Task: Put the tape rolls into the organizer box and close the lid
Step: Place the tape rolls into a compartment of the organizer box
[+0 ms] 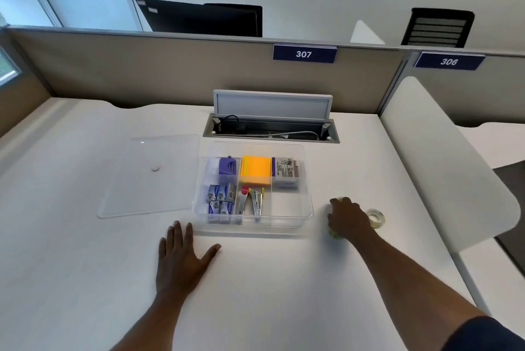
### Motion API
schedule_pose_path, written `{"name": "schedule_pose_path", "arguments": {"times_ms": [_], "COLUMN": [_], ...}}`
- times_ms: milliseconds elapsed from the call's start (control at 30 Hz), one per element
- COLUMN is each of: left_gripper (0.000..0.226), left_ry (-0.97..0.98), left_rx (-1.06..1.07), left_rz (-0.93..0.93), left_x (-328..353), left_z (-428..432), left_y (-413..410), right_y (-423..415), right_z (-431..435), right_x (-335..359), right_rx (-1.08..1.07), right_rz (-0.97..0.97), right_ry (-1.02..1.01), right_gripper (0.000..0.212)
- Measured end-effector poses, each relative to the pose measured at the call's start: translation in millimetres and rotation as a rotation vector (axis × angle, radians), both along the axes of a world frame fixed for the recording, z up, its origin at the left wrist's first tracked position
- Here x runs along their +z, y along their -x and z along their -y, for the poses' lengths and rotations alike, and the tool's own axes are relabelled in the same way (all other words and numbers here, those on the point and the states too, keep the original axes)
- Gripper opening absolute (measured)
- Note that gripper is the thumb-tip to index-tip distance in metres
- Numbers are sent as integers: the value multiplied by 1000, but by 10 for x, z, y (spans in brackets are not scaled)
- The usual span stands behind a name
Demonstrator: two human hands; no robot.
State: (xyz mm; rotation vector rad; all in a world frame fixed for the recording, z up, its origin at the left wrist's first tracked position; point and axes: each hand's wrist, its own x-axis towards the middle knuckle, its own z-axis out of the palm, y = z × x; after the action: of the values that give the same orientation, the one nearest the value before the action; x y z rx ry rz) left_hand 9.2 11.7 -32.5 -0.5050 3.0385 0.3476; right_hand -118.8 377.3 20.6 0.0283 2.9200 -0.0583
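A clear organizer box [308, 210] stands open at the middle of the white desk, holding staples, staplers, sticky notes and a purple item; its front right compartment looks bare. Its clear lid [150, 177] lies flat on the desk to the left of it. Right of the box, my right hand [348, 218] covers one or more yellowish tape rolls [333, 232], fingers curled over them. Another clear tape roll [376, 217] lies just right of that hand, untouched. My left hand [181, 257] rests flat on the desk, fingers spread, in front of the box's left corner.
An open cable hatch [271, 129] with its flap raised sits behind the box. A beige partition [170, 66] runs along the desk's back. A white curved divider [443, 163] borders the right side.
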Motion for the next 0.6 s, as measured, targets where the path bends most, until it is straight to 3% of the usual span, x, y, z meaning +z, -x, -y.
{"name": "schedule_pose_path", "arguments": {"times_ms": [433, 600], "left_gripper": [99, 98], "left_ry": [-3, -8], "left_rx": [19, 21], "left_rz": [1, -8], "left_x": [-28, -25], "left_z": [7, -5], "left_y": [13, 10], "right_y": [66, 110], "right_z": [-35, -48], "right_x": [-104, -130], "right_rx": [-56, -70], "right_rz": [-118, 7], "right_ry": [-32, 48], "right_gripper": [39, 45]}}
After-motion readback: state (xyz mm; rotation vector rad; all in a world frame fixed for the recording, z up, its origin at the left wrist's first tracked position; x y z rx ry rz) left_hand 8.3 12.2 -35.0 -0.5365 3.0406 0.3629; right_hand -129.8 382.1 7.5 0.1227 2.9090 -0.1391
